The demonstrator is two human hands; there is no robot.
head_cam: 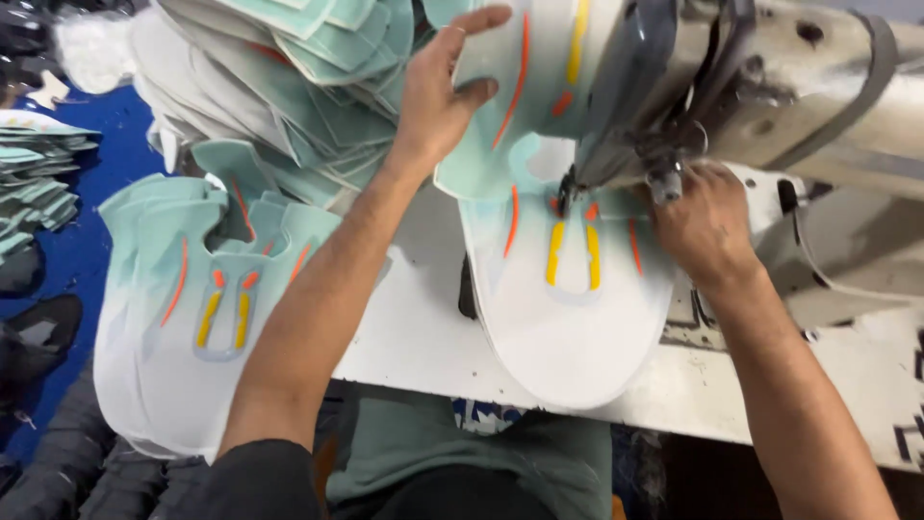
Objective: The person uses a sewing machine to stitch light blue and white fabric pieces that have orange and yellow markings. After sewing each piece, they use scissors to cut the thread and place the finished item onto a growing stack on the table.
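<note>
Under the sewing machine head (674, 87), a mint-and-white shoe upper (568, 299) lies flat on the white table (423, 337). Left hand (445, 91) grips its raised end; right hand (703, 226) presses fingers closed beside the needle. Finished uppers (183, 318) stack left.

A stack of flat mint-and-white shoe-upper panels with orange and yellow stripes (183, 318) lies at the near left, partly overhanging the white worn table surface (414, 337). A larger fanned heap of pale mint fabric pieces (289, 87) occupies the far left. A smaller pile of mint pieces (34, 183) rests at the left edge on a blue surface (87, 241). Dark fabric items (34, 337) lie near left, below that pile.
</note>
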